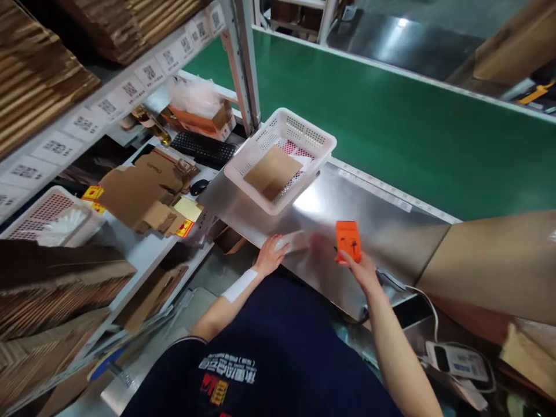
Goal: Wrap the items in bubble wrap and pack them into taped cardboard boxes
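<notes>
My left hand (271, 255) grips the near end of a small clear plastic-wrapped packet (296, 240) lying on the metal table (313, 278). What is inside the packet is blurred. In my right hand (362, 269) is an orange tape dispenser (348, 240) with black marks on its face, the thumb lying across its lower edge. It is just above the table, to the right of the packet and apart from it. Beyond my hands stands a white plastic basket (278, 205) with a flat brown cardboard piece (273, 171) and a white paper inside.
Behind the table runs a green conveyor belt (391, 127). A shelf with flattened cartons (156, 191), a keyboard (204, 149) and a mouse (199, 187) is on the left. At right are a large cardboard box (495, 266) and a white cabled device (460, 362).
</notes>
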Tool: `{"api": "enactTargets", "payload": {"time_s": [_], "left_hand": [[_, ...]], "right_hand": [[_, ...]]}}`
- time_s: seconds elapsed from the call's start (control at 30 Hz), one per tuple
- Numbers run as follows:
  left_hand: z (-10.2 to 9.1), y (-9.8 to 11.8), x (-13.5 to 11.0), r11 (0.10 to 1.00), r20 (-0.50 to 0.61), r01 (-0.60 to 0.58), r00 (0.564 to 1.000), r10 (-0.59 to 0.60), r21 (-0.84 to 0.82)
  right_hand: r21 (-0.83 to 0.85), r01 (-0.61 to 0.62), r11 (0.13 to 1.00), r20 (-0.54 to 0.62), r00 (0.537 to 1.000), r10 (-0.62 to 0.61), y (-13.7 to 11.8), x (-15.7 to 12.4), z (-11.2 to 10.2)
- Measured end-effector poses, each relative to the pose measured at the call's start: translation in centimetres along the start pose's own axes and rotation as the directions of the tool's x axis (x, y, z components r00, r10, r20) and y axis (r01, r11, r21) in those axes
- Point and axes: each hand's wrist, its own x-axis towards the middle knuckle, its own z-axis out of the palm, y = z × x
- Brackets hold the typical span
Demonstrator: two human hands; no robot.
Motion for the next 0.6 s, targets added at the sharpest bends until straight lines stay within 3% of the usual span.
{"api": "enactTargets", "payload": {"time_s": [0.13,0.23,0.37,0.47,0.6], "left_hand": [[-0.3,0.2,-0.1,0.996,0.025,0.061,0.998,-0.059,-0.071],[-0.6,0.5,-0.2,0.995,0.04,0.079,0.996,-0.077,-0.067],[-1.2,0.9,0.6,0.996,0.075,0.073,0.995,-0.069,-0.042],[-1.6,0.9,1.8,0.999,0.173,0.041,0.984,-0.046,0.03],[-1.8,0.8,2.6,0.996,0.24,0.046,0.969,-0.063,0.078]], "right_hand": [[0.123,-0.021,0.992,0.258,0.966,-0.012,-1.5,-3.7,7.3],[0.138,-0.083,0.987,0.295,0.955,0.04,-1.5,-4.4,11.0],[0.127,-0.129,0.984,0.244,0.965,0.095,-0.7,-3.9,12.3],[0.116,-0.145,0.983,0.207,0.971,0.119,0.0,-3.8,12.5],[0.112,-0.163,0.98,0.188,0.972,0.14,1.3,-5.7,11.8]]}}
